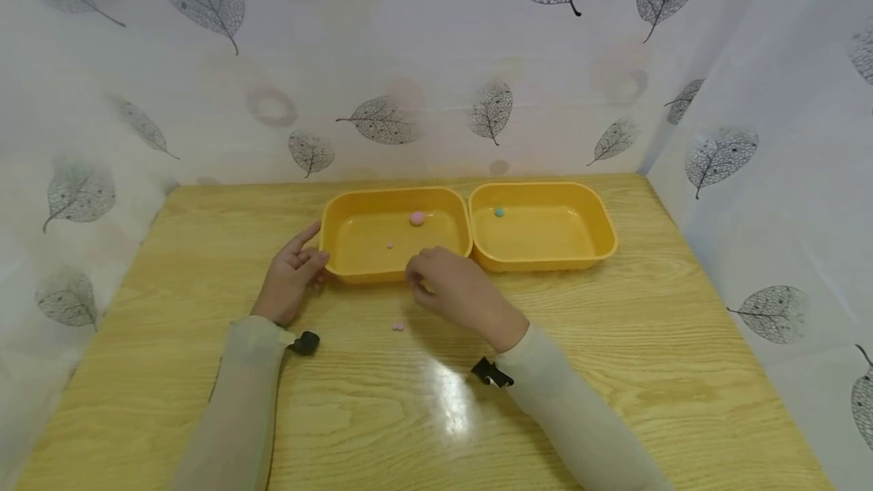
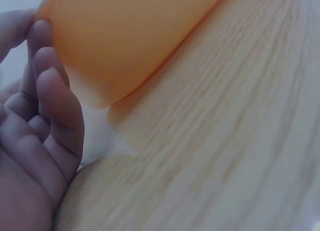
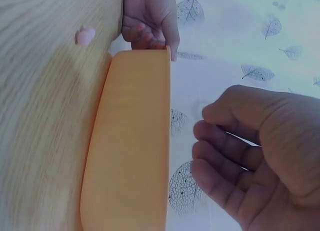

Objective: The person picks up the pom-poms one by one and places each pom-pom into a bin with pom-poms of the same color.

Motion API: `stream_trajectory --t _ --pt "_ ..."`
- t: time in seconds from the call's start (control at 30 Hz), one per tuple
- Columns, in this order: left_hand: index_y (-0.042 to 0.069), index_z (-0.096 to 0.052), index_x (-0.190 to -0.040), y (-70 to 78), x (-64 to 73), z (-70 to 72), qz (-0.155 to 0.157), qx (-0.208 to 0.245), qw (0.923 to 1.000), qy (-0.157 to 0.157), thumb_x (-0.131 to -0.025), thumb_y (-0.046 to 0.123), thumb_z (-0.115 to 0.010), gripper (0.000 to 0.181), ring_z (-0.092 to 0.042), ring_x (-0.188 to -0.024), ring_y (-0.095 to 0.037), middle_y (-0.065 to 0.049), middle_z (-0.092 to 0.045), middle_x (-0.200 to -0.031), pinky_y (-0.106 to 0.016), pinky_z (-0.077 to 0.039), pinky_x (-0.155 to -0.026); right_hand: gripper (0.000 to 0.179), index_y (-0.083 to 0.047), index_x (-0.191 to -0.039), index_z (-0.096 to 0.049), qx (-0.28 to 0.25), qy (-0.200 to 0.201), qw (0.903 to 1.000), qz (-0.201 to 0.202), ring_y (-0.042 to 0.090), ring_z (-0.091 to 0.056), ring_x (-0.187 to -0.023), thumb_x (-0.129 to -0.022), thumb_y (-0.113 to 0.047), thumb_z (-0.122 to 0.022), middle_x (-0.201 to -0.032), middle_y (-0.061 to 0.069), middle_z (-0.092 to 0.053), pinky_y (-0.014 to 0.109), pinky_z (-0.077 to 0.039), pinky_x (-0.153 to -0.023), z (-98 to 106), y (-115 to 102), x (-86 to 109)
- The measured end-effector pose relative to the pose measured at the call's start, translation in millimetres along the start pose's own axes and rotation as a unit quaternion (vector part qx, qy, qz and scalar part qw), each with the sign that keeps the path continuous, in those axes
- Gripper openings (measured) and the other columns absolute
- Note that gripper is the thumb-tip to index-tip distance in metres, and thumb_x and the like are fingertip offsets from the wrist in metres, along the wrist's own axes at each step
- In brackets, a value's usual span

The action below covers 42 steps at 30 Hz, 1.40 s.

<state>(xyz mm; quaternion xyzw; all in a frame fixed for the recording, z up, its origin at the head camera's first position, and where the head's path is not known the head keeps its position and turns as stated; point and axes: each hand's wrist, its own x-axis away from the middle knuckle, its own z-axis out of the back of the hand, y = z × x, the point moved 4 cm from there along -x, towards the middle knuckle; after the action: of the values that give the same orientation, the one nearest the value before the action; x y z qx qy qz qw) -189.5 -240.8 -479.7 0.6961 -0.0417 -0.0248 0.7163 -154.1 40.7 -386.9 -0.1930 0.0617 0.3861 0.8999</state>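
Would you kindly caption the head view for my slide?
Left hand holding the left yellow tray, right hand above its near rim, pink piece on the table.

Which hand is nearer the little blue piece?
Right hand, slightly left of the blue piece and nearer the person; left hand, much farther left, at the left tray.

White glare on table (image 1: 368,415); soft shadows; left wrist view dim, blurry; right hazy.
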Motion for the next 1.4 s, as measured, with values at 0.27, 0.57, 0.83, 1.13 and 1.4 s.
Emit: stream_trajectory --t 0.27,0.57,0.83,1.13,1.4 --pt "0.015 -0.036 -0.161 -3.9 1.7 1.4 -0.001 -0.002 1.0 0.003 -0.103 0.02 -0.066 0.065 -0.06 -0.071 -0.01 0.004 -0.068 -0.087 -0.023 -0.052 -0.058 0.005 -0.015 -0.092 -0.068 -0.006 0.008 0.9992 -0.039 0.013 -0.06 -0.085 -0.093 -0.011 -0.072 -0.091 -0.003 -0.066 0.025 -0.052 -0.069 3.1 9.6 0.6" --pt "0.016 -0.037 -0.161 -4.5 1.8 2.6 -0.006 -0.003 1.0 0.0 -0.103 0.021 -0.067 0.065 -0.061 -0.071 -0.01 0.005 -0.069 -0.086 -0.023 -0.053 -0.058 0.008 -0.012 -0.1 -0.071 -0.01 0.006 0.9976 -0.069 0.013 -0.062 -0.084 -0.093 -0.009 -0.07 -0.093 -0.003 -0.067 0.028 -0.053 -0.065 6.8 18.6 2.5" --pt "0.018 -0.036 -0.161 -2.9 -4.4 4.8 -0.002 0.006 0.9999 -0.012 -0.103 0.018 -0.066 0.065 -0.06 -0.068 -0.011 0.003 -0.069 -0.083 -0.025 -0.052 -0.055 0.009 -0.011 -0.1 -0.07 -0.005 0.022 0.9975 -0.066 0.013 -0.062 -0.083 -0.092 -0.007 -0.07 -0.093 -0.002 -0.068 0.027 -0.053 -0.067 10.6 24.4 1.8" --pt "0.016 -0.032 -0.163 -7.4 -5.3 3.8 0.03 0.08 0.9957 -0.035 -0.103 0.015 -0.065 0.069 -0.066 -0.069 -0.008 0.003 -0.072 -0.079 -0.02 -0.057 -0.063 0.009 -0.012 -0.101 -0.071 -0.007 0.014 0.9964 -0.083 0.013 -0.063 -0.085 -0.093 -0.009 -0.07 -0.096 -0.002 -0.068 0.027 -0.054 -0.07 8.4 29.0 3.9" --pt "0.012 -0.031 -0.163 -6.1 -6.9 4.2 0.012 0.055 0.9977 -0.039 -0.104 0.015 -0.065 0.068 -0.064 -0.061 -0.008 0.004 -0.073 -0.074 -0.019 -0.044 -0.045 0.005 -0.012 -0.1 -0.07 -0.003 0.014 0.9954 -0.095 0.014 -0.064 -0.086 -0.095 -0.012 -0.069 -0.096 -0.002 -0.07 0.029 -0.055 -0.071 13.0 33.7 5.1"
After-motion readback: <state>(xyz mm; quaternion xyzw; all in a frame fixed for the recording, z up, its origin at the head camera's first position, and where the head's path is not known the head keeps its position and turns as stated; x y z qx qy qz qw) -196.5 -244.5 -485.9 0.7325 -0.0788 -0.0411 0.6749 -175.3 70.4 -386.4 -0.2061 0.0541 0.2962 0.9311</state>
